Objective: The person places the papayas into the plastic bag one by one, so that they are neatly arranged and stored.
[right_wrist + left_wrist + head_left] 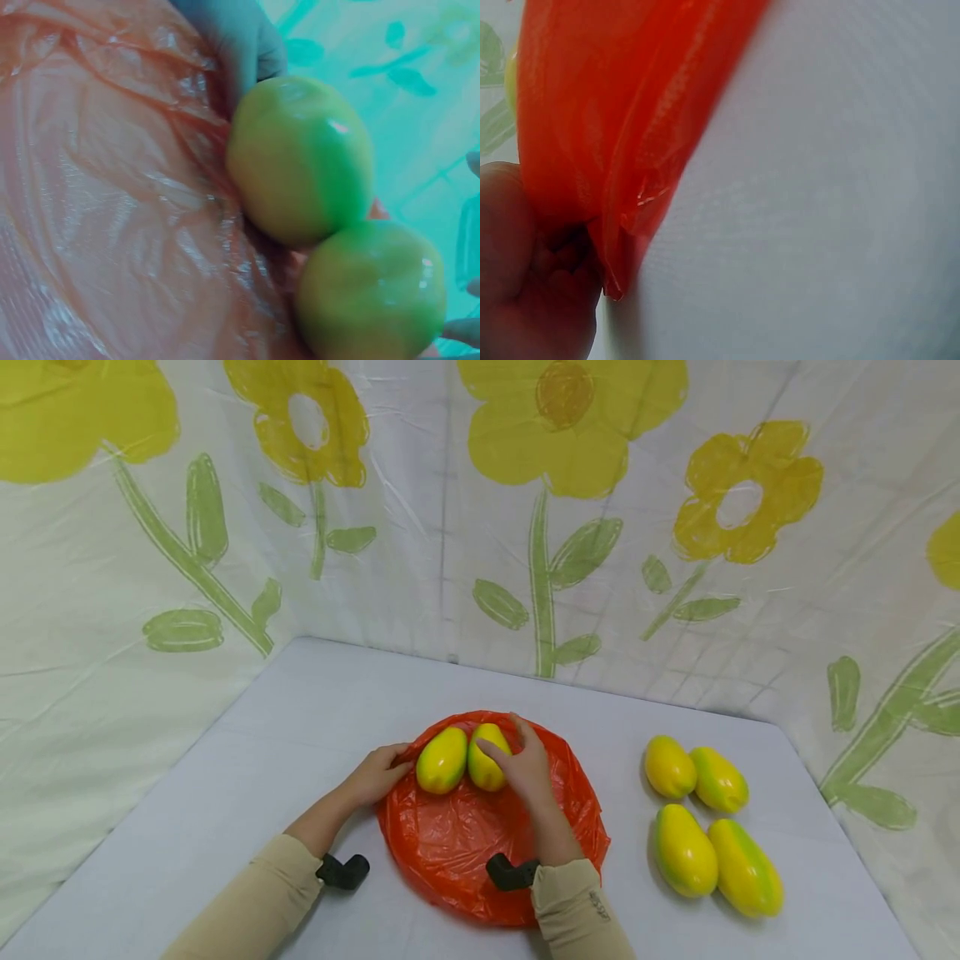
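Observation:
A red plastic bag [465, 860] lies spread in a round shape on the table, its edge raised and crumpled. Two glossy yellow-and-green fruits, papaya-like in form, lie side by side at its far part: a left fruit [441, 762] and a right fruit [486, 767]. My left hand [378, 774] holds the bag's left edge; in the left wrist view, the thumb and curled fingers have the red plastic [592, 112] between them. Around the right fruit, my right hand [531, 768] has its thumb and fingers spread. Its fingertips [461, 331] show at the right wrist view's edge.
Several more such fruits lie on the table to the right: two farther ones [670, 767] [720, 779] and two nearer ones [686, 852] [745, 868]. A white cloth covers the table [262, 760]. Behind hangs a flower-print curtain [405, 568].

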The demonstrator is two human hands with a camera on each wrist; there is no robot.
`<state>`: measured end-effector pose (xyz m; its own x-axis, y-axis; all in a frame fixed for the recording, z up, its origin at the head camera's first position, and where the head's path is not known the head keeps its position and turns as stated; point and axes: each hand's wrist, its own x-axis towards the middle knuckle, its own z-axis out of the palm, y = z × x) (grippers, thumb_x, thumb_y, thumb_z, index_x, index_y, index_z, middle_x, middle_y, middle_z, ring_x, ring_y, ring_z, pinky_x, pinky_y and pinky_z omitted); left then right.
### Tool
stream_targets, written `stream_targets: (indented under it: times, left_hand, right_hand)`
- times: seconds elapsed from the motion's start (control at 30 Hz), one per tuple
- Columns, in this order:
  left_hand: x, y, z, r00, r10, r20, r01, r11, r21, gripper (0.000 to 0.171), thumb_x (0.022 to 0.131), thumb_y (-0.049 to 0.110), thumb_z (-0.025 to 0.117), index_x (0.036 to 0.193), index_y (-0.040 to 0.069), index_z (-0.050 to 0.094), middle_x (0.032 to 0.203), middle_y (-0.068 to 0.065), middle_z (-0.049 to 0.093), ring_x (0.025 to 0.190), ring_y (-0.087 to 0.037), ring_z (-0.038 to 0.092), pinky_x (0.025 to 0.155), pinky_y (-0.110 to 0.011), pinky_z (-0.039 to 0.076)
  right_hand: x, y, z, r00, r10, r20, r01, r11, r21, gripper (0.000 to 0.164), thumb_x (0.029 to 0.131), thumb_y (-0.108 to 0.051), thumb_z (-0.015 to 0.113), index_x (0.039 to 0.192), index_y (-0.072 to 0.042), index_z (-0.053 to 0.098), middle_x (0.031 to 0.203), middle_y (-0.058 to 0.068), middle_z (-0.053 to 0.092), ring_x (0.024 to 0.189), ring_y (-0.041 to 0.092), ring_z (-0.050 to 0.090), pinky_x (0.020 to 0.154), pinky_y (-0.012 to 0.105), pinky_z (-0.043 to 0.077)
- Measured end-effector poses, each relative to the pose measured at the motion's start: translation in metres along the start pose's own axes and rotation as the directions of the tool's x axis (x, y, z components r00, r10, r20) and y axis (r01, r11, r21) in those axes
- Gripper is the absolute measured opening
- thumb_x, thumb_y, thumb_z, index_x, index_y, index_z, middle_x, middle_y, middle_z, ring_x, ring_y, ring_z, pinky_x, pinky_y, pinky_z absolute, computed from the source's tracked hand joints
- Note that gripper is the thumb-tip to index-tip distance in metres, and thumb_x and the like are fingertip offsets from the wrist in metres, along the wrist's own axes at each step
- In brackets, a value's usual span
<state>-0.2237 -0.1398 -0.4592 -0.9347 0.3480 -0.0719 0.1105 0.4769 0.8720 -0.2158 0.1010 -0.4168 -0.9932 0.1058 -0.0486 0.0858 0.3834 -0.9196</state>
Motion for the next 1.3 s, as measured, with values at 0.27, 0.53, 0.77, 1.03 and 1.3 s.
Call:
stream_targets:
  times: [0.27,0.53,0.77,1.03,1.3]
  left_hand:
    - [0.001,0.0,0.001,1.0,-0.011,-0.012,0.012,1.0,0.009,0.036,0.097,0.011,0.045,0.132,0.003,0.05,0.125,-0.016,0.058,0.084,-0.015,0.06,0.073,-0.027,0.056]
    - [0.0,0.0,0.003,0.999,-0.045,-0.024,0.045,0.999,0.018,0.036,0.097,0.013,0.046,0.132,0.005,0.05,0.127,-0.014,0.057,0.091,-0.016,0.059,0.08,-0.031,0.056]
    - [-0.002,-0.003,0.003,0.999,-0.032,-0.035,0.033,0.999,0.039,0.036,0.097,0.013,0.046,0.131,0.006,0.051,0.128,-0.013,0.057,0.1,-0.019,0.057,0.087,-0.035,0.054]
    - [0.0,-0.004,0.002,1.0,-0.018,-0.024,0.019,1.0,0.022,0.036,0.097,0.013,0.046,0.131,0.005,0.051,0.126,-0.014,0.058,0.092,-0.016,0.058,0.08,-0.03,0.056]
    - [0.001,-0.003,0.003,1.0,-0.018,-0.02,0.018,1.0,0.017,0.036,0.097,0.013,0.046,0.132,0.004,0.05,0.127,-0.014,0.058,0.093,-0.016,0.058,0.081,-0.03,0.056]
  right_hand:
    - [-0.004,-0.006,-0.023,1.0,-0.001,0.012,0.002,1.0,-0.031,0.077,0.079,-0.04,0.071,0.144,-0.025,0.034,0.151,0.01,0.03,0.138,0.036,0.027,0.105,0.061,0.031]
    - [-0.007,-0.003,-0.051,1.0,-0.017,-0.024,0.017,1.0,-0.001,0.08,0.078,-0.041,0.072,0.145,-0.025,0.032,0.152,0.011,0.027,0.14,0.035,0.022,0.106,0.057,0.033]
    - [-0.017,-0.003,-0.077,1.0,-0.014,-0.003,0.014,0.999,-0.031,0.08,0.08,-0.04,0.071,0.146,-0.022,0.031,0.155,0.008,0.022,0.141,0.033,0.02,0.112,0.052,0.025]
    - [-0.031,0.002,-0.114,1.0,-0.013,-0.013,0.011,0.994,-0.106,0.081,0.081,-0.04,0.069,0.147,-0.022,0.027,0.157,0.006,0.014,0.142,0.035,0.016,0.113,0.052,0.024]
    - [-0.048,0.009,-0.149,0.994,0.098,-0.049,-0.105,0.979,-0.177,0.089,0.08,-0.045,0.068,0.15,-0.029,0.015,0.158,0.006,0.007,0.141,0.039,0.014,0.109,0.058,0.026]
